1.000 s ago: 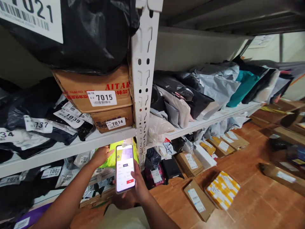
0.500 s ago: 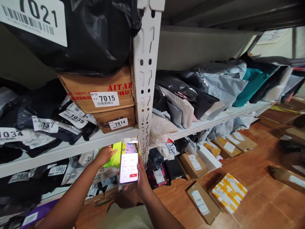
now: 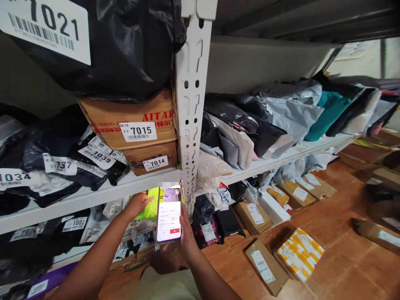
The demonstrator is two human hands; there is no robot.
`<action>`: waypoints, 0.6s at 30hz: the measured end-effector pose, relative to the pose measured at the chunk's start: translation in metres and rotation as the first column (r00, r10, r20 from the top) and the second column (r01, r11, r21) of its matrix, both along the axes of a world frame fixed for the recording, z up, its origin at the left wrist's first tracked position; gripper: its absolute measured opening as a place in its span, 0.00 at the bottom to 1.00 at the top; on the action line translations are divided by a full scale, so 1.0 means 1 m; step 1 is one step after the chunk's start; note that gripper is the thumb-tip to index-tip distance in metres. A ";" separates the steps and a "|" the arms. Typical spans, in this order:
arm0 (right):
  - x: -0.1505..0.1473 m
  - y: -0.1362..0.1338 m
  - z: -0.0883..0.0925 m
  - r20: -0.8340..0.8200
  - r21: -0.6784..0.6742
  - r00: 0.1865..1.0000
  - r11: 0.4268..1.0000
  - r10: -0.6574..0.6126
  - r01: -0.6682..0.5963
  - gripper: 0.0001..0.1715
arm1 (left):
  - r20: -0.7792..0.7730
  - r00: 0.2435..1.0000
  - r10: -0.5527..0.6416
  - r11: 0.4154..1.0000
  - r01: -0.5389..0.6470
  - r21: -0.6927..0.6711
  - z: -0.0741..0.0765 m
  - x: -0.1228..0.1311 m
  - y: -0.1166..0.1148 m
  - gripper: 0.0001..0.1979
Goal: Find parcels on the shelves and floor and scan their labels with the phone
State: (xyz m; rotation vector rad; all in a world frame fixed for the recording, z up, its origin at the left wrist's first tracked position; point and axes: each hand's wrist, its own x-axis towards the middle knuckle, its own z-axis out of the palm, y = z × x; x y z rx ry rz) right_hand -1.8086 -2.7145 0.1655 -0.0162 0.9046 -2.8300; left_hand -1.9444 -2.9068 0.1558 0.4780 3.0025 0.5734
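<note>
A smartphone (image 3: 168, 223) with a lit screen is upright in my right hand (image 3: 187, 233), whose fingers wrap round its right side and back. Its screen shows a camera picture above a white panel with a red button. Just left of the phone, my left hand (image 3: 139, 205) is closed on a bright yellow-green plastic parcel (image 3: 151, 208). The phone hides the right part of that parcel. Both hands are just below the front edge of the shelf (image 3: 146, 181), beside the white metal post (image 3: 191, 104).
Cardboard boxes labelled 7015 (image 3: 139, 131) and 7014 (image 3: 156, 163) stand on the shelf under a large black bag (image 3: 109, 46). Bagged parcels (image 3: 287, 108) line the right-hand shelf. A flat carton (image 3: 267, 266) and a yellow-and-white box (image 3: 300, 254) lie on the floor.
The view has shifted very slightly. Both hands keep their hold on the phone and the yellow-green parcel, with almost no movement.
</note>
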 end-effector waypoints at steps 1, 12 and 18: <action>0.002 0.002 0.001 -0.018 0.001 0.999 1.000 0.027 -0.027 0.53 | -0.003 1.000 0.003 1.000 -0.003 -0.003 0.001 0.001 0.001 0.21; 0.027 0.026 -0.009 -0.106 0.081 0.985 0.989 0.135 -0.126 0.62 | -0.081 0.981 0.176 0.984 -0.176 -0.001 0.018 0.019 0.059 0.15; 0.056 0.071 -0.011 0.010 0.098 1.000 0.995 -0.006 0.005 0.67 | -0.042 0.985 0.168 0.983 -0.165 0.078 0.019 0.002 0.119 0.12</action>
